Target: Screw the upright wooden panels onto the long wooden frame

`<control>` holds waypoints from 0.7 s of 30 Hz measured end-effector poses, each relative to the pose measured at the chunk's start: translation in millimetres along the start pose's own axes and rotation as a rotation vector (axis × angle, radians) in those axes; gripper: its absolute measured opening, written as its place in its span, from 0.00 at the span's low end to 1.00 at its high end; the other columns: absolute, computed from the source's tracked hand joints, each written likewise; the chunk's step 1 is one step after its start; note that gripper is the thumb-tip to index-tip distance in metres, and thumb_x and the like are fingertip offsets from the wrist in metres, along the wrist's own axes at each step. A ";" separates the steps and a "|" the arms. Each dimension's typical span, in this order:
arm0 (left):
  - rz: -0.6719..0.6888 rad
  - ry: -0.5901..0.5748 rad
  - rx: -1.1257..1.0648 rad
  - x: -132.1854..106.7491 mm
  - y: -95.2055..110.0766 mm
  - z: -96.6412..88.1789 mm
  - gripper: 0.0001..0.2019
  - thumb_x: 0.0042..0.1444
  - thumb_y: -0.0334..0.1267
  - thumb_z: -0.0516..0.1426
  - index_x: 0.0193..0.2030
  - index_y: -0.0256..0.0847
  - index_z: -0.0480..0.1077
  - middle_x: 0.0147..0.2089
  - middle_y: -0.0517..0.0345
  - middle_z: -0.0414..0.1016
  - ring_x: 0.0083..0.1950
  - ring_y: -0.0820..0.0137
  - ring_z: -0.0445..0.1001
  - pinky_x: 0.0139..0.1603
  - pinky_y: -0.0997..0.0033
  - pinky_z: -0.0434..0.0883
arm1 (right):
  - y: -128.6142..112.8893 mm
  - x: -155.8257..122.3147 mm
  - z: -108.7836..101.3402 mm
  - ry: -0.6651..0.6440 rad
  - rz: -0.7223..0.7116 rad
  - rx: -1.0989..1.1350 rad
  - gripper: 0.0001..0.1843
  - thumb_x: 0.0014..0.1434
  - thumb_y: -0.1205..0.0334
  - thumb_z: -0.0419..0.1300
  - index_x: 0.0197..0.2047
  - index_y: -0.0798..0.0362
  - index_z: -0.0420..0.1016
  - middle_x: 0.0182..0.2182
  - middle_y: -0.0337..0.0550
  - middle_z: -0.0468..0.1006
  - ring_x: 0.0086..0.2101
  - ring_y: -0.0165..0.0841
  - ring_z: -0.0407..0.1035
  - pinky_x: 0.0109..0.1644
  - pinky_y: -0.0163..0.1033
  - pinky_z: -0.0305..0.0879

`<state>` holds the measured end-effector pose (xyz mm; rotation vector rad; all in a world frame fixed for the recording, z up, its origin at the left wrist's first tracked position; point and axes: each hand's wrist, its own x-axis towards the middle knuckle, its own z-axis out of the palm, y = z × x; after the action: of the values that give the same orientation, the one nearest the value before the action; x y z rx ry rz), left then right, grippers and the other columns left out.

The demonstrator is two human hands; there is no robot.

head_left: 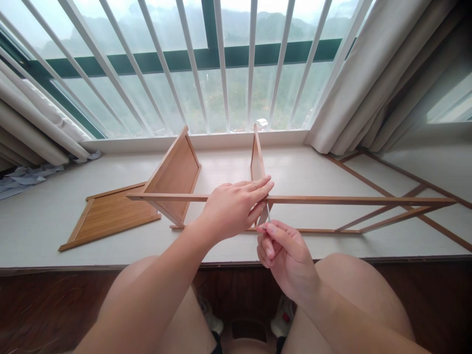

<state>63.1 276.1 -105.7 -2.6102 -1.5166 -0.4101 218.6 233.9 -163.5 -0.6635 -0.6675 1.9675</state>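
My left hand (236,205) lies over the upper rail of a wooden rack frame (354,200), gripping it where a middle shelf panel (257,158) meets the rail. Between the thumb and fingers of my right hand (287,255) is a thin metal hex key (268,212). Its far end reaches up to the rail just under my left fingertips; the screw there is hidden. Another shelf panel (174,172) stands upright against the frame's left end. The frame rests on its side, with its crossed legs to the right.
A loose wooden panel (114,214) lies flat at the left on the white window ledge (309,172). A second wooden frame (416,180) lies at the right, beneath a curtain (354,78). White window bars (223,73) rise behind. My knees are close to the ledge's front edge.
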 end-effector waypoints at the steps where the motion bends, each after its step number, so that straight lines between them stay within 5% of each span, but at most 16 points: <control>1: -0.001 -0.002 0.002 0.0 0.1 -0.1 0.23 0.65 0.40 0.45 0.66 0.53 0.57 0.68 0.64 0.57 0.60 0.69 0.69 0.51 0.69 0.70 | -1.0 -2.7 3.8 0.005 0.022 0.012 0.09 0.60 0.61 0.60 0.36 0.58 0.78 0.15 0.34 0.64 0.16 0.23 0.57 0.19 0.29 0.53; 8: -0.006 -0.023 0.004 0.6 1.3 -1.0 0.23 0.66 0.39 0.44 0.67 0.53 0.56 0.69 0.63 0.57 0.61 0.68 0.68 0.52 0.68 0.70 | 7.5 -26.2 24.1 -0.081 0.158 -0.011 0.12 0.59 0.57 0.61 0.33 0.59 0.78 0.13 0.35 0.64 0.14 0.24 0.56 0.18 0.30 0.53; 15: -0.012 -0.023 0.015 -0.4 3.3 -1.2 0.22 0.68 0.41 0.42 0.67 0.52 0.56 0.69 0.64 0.55 0.61 0.70 0.68 0.52 0.68 0.70 | 12.8 -7.5 -11.3 0.031 -0.202 -0.457 0.11 0.62 0.56 0.59 0.36 0.54 0.77 0.22 0.41 0.71 0.23 0.29 0.64 0.24 0.34 0.60; 21: -0.049 -0.082 0.025 -1.1 6.7 -5.2 0.22 0.68 0.41 0.42 0.67 0.54 0.55 0.71 0.67 0.51 0.62 0.69 0.67 0.49 0.66 0.73 | 2.6 -2.5 -17.1 0.104 -0.341 -0.686 0.12 0.61 0.53 0.59 0.30 0.51 0.76 0.26 0.46 0.73 0.26 0.33 0.65 0.30 0.42 0.61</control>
<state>67.4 270.7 -100.7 -2.6054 -1.6025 -0.2899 229.8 233.7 -176.9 -0.9733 -1.3164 1.3629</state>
